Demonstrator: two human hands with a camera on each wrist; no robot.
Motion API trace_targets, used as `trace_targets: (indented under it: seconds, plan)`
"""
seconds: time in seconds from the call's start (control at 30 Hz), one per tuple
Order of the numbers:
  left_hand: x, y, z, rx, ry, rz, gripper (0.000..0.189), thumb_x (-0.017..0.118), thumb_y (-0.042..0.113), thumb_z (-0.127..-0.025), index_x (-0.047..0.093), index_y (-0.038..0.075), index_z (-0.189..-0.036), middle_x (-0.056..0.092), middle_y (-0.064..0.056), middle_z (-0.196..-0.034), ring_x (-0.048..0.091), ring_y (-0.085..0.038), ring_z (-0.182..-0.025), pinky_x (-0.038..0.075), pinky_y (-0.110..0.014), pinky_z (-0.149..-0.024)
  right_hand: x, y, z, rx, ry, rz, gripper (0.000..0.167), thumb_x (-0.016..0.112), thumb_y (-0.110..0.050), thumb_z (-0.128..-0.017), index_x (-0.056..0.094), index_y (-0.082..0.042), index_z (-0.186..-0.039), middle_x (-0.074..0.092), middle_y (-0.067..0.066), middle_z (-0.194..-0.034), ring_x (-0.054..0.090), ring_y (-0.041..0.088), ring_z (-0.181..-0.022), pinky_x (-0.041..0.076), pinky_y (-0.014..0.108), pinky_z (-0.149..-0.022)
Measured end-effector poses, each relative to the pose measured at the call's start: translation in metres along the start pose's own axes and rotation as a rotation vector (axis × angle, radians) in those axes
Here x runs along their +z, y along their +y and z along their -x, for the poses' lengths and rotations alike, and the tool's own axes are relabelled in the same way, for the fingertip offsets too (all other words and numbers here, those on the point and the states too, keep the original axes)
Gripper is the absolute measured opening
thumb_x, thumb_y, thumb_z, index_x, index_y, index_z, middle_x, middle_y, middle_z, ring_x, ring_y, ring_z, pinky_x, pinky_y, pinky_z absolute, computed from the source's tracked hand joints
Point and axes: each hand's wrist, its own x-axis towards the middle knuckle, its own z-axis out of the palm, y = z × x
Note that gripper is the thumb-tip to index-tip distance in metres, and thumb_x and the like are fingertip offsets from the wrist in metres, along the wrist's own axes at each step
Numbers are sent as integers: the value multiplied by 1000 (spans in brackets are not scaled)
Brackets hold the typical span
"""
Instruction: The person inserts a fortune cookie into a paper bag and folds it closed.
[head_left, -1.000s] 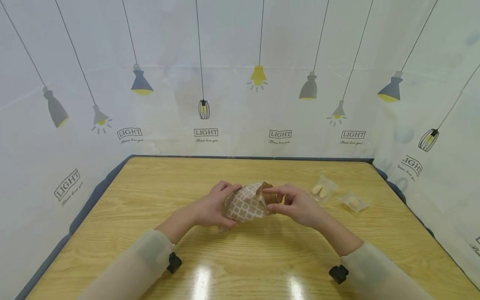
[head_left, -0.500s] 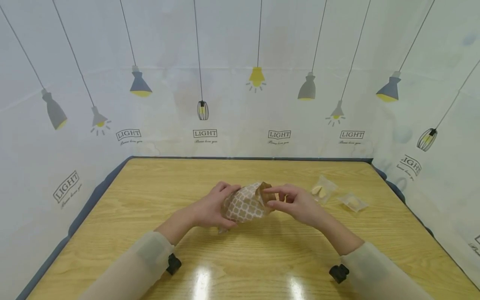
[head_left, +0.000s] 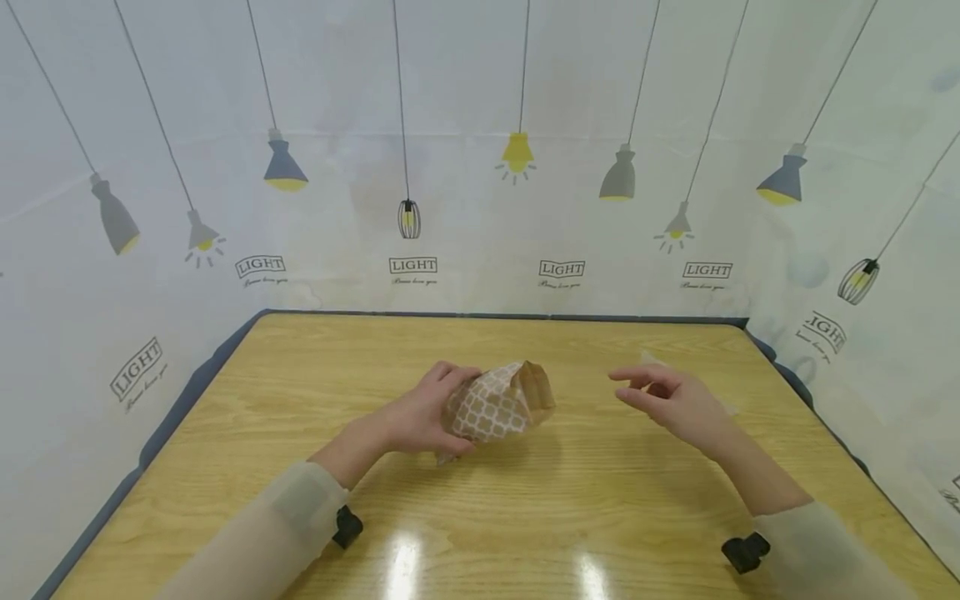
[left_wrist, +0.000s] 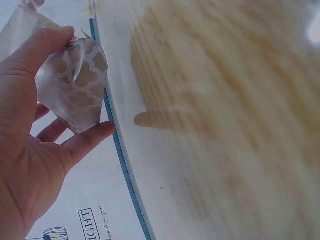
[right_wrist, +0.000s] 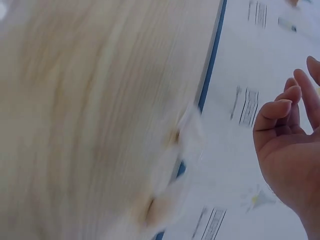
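My left hand grips the closed end of a brown paper bag with a white lattice pattern. The bag lies on its side, tilted, its open mouth facing right. In the left wrist view, thumb and fingers of the left hand pinch the bag's bottom corner. What is inside the bag cannot be seen. My right hand hovers to the right of the bag, loosely curled and holding nothing. Behind it, mostly hidden, is a clear packet. The right wrist view shows two blurred clear packets with tan contents.
A wooden table carries everything. A dark blue edge strip runs along its back. White backdrop walls printed with hanging lamps stand behind and at both sides.
My right hand has left the bag's mouth and moved right, over the clear packets, which it now covers. The left hand and bag have stayed in place.
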Motion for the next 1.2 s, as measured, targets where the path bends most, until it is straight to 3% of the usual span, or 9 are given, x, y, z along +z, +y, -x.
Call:
trace_targets:
  seconds: [0.13, 0.2, 0.43, 0.53, 0.7, 0.8, 1.1, 1.2]
  plan:
    - [0, 0, 0, -1, 1, -3, 107, 96, 27, -83, 35, 18, -170, 41, -15, -156, 49, -30, -140, 49, -55, -120, -33, 27, 7, 40, 38, 12, 40, 70, -37, -110, 72, -16, -143, 65, -3, -90, 55, 25, -72, 50, 36, -60]
    - [0, -1, 0, -3, 2, -6, 107, 96, 27, -82, 35, 18, -170, 40, -15, -156, 49, -30, -140, 49, -55, -120, -51, 41, 9, 55, 54, 23, 40, 68, -36, -111, 71, -14, -144, 63, -6, -90, 56, 26, -76, 51, 36, -62]
    - [1, -2, -2, -8, 6, -11, 108, 97, 27, -83, 34, 19, -170, 40, -15, -156, 49, -30, -140, 50, -54, -119, -94, 85, 13, 186, 35, 118, 57, 63, -49, -111, 61, -13, -155, 62, -23, -125, 58, 10, -103, 55, 33, -80]
    - [2, -1, -2, -10, 3, -10, 108, 97, 27, -83, 34, 19, -170, 40, -15, -156, 49, -30, -140, 50, -54, -119, -99, 95, 15, 228, 6, 121, 62, 64, -49, -111, 58, -9, -157, 63, -19, -128, 60, 9, -104, 56, 34, -81]
    - [2, -1, -2, -9, 3, -6, 107, 96, 27, -84, 34, 18, -170, 40, -15, -156, 49, -31, -140, 50, -54, -118, -96, 110, 14, 288, 4, 122, 66, 67, -48, -110, 55, -2, -156, 61, 0, -99, 56, 21, -76, 50, 34, -66]
    - [2, -1, -3, -5, 4, -6, 107, 96, 26, -84, 34, 18, -170, 40, -16, -156, 49, -31, -141, 50, -55, -119, -93, 113, 13, 325, 19, 157, 68, 68, -51, -108, 55, -3, -155, 56, 2, -87, 56, 22, -69, 48, 35, -63]
    - [2, 0, -2, -20, 0, 4, 107, 96, 26, -84, 33, 19, -171, 39, -15, -158, 48, -31, -143, 49, -55, -121, -88, 116, 10, 333, -32, 176, 64, 68, -48, -109, 54, -4, -153, 58, 4, -89, 57, 21, -72, 49, 34, -67]
    - [1, 0, -1, -27, -3, 5, 107, 96, 26, -85, 33, 20, -171, 39, -14, -159, 48, -31, -143, 48, -56, -121, -89, 116, 10, 343, -53, 172, 62, 69, -45, -109, 53, -4, -153, 61, 7, -96, 59, 20, -77, 52, 33, -69]
